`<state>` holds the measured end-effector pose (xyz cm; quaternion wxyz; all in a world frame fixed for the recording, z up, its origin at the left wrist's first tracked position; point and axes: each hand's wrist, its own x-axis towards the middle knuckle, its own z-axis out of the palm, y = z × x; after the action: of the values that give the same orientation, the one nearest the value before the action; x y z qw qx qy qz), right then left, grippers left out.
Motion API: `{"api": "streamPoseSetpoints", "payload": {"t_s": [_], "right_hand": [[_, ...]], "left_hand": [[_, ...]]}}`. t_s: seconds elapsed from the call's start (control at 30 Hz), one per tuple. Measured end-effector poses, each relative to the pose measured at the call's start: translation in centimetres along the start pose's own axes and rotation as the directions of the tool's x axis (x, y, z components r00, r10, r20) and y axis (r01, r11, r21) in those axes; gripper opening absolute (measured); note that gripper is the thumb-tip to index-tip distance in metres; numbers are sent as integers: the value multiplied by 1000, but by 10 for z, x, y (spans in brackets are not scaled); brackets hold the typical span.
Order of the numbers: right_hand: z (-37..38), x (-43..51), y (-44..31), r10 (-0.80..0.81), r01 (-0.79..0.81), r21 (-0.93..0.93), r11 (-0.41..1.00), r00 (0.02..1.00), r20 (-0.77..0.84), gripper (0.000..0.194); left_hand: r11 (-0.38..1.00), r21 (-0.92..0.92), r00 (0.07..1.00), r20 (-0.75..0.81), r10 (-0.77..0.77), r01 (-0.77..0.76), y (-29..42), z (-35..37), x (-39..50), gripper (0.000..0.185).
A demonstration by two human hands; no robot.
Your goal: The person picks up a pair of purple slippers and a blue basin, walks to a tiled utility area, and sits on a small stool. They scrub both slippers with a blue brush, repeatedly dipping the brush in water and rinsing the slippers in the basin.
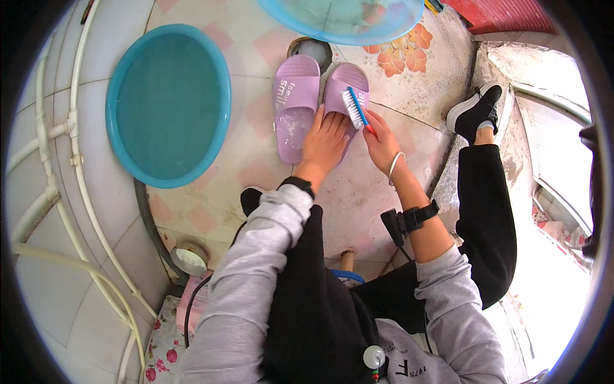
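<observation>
Two purple rubber slide slippers lie side by side on the tiled floor, wet and bearing white lettering. The left slipper [293, 120] rests by itself, with water or suds on its footbed. Into the foot opening of the right slipper [346, 81] reach the fingers of my left hand [327, 141], palm down; its fingertips are hidden under the strap. My right hand [381, 139] grips the red end of a scrubbing brush [354, 108] with a blue back and white bristles. The bristles face left, at the strap of the right slipper.
A blue plastic basin [168, 105] of water stands at the left, beside white wall pipes [74, 125]. Another translucent blue basin [345, 21] is at the top. A round floor drain [312, 50] lies behind the slippers. My black shoe [479, 110] is at the right wall.
</observation>
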<state>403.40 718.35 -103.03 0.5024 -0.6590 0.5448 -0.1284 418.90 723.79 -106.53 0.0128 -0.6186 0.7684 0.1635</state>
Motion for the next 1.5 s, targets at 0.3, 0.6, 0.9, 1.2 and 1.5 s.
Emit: {"api": "streamPoseSetpoints", "payload": {"t_s": [0.3, 0.6, 0.9, 1.2, 1.5], "right_hand": [[-12, 6, 19, 87, -86, -24, 996, 996, 35, 46], [13, 3, 0, 46, -45, -43, 998, 999, 28, 49], [10, 4, 10, 149, -149, -16, 989, 989, -8, 43], [6, -7, -34, -107, -17, -355, 935, 939, -327, 44], [86, -93, -49, 88, -41, -538, 842, 994, 62, 62]], "left_hand": [[900, -435, 873, -443, -203, -12, -36, -71, -45, 22], [402, -689, 489, -79, -869, 603, -270, -78, -113, 13], [261, -961, 931, -16, -363, 86, -85, -111, -72, 22], [647, -585, 848, 146, -509, 489, -70, -37, -74, 60], [903, -382, 979, 21, -205, 197, -22, 8, -132, 50]]}}
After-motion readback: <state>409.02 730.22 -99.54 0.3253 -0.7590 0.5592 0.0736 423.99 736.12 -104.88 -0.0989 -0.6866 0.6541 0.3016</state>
